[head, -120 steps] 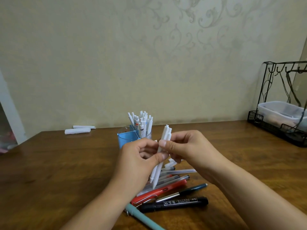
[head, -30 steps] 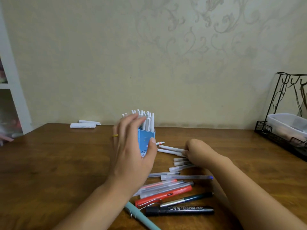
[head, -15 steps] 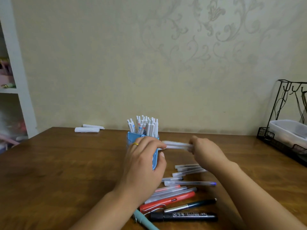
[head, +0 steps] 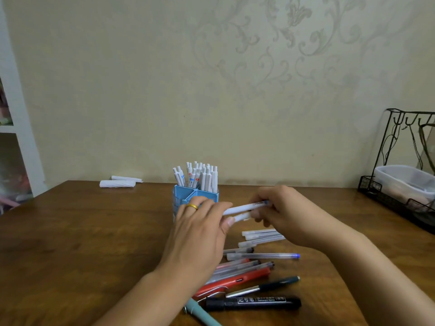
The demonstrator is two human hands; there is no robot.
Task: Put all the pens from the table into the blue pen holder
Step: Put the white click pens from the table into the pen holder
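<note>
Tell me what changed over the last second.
The right hand picked two white pens off the table and raised them; the left hand now grips them too. The blue pen holder and the other loose pens stayed put.

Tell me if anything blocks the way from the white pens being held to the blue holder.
Only the left hand itself: it sits between the held white pens and the blue pen holder. The holder's back compartments already hold upright pens; the front ones look open.
</note>
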